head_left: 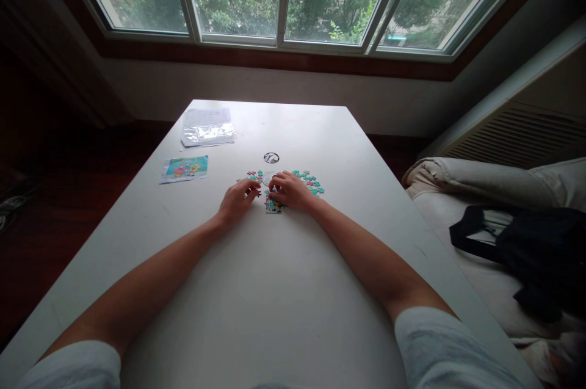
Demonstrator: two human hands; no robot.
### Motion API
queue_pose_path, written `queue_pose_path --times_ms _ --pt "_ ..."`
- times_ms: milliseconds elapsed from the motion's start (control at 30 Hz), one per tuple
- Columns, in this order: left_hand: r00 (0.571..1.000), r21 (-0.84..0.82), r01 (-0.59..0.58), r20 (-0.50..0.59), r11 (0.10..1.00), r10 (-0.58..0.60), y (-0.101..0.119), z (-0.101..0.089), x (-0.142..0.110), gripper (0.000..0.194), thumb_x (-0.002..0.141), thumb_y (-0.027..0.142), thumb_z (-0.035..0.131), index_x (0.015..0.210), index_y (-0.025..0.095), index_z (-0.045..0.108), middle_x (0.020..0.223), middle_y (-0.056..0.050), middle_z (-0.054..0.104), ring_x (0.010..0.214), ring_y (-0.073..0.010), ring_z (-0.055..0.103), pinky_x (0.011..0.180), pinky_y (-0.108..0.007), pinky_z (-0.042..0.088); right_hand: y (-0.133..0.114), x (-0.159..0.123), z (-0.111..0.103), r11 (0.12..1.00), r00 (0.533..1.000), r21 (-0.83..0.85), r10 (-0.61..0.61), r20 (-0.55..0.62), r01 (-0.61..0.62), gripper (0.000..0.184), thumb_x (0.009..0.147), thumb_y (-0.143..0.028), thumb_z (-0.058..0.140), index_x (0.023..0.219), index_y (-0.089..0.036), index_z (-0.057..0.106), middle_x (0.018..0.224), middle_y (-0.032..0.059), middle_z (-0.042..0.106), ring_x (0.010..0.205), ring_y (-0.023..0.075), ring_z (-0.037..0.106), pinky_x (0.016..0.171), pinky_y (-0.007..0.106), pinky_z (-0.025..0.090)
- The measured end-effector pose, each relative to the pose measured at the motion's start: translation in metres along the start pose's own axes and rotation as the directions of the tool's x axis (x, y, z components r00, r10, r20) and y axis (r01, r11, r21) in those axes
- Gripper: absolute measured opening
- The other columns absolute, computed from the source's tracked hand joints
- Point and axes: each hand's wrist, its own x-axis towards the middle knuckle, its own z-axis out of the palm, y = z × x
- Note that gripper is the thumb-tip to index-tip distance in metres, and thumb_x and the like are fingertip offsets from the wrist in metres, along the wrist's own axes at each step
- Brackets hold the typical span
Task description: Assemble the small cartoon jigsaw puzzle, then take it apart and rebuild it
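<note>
My left hand (238,198) is bent in a pinch, with a small jigsaw puzzle piece (259,194) at its fingertips. Just right of it, my right hand (292,189) curls its fingers down over a joined section of jigsaw puzzle (273,208). What lies between those right fingertips is hidden. Loose teal and pink puzzle pieces (312,182) spread beyond and to the right of the right hand. A few more pieces (253,174) lie past the left hand. Between the hands, partly covered, is a pale round item (267,178).
A white table (256,291) carries everything. At its left are a colourful picture sheet (185,169) and a clear plastic bag on papers (208,127). A round black-and-white item (271,158) lies beyond the pieces. A sofa (439,193) with a dark bag (535,248) stands right.
</note>
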Motion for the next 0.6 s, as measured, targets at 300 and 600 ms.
queue_pose_path --times_ms 300,600 --pt "0.972 0.205 -0.2 0.161 0.958 0.169 0.0033 -0.0019 -0.0028 0.021 0.098 0.022 0.05 0.103 0.028 0.069 0.1 -0.003 0.065 0.088 -0.0195 0.063 0.077 -0.03 0.049 -0.0014 0.0 -0.0007 1.0 1.0 -0.003 -0.008 0.01 0.008 0.014 0.091 -0.036 0.067 0.099 -0.023 0.069 0.093 0.0041 0.064 0.094 0.0213 0.053 0.088 0.032 0.037" --pt "0.996 -0.034 -0.07 0.056 0.997 0.071 0.0057 -0.0019 -0.0002 0.039 0.096 0.015 0.049 0.132 0.029 0.057 0.105 -0.003 0.062 0.084 -0.0146 0.066 0.08 -0.029 0.054 -0.0004 0.0009 0.0018 0.999 0.999 0.009 -0.046 -0.029 0.046 0.013 0.093 -0.035 0.064 0.094 -0.024 0.07 0.095 0.0051 0.067 0.094 0.0217 0.054 0.089 0.034 0.038"
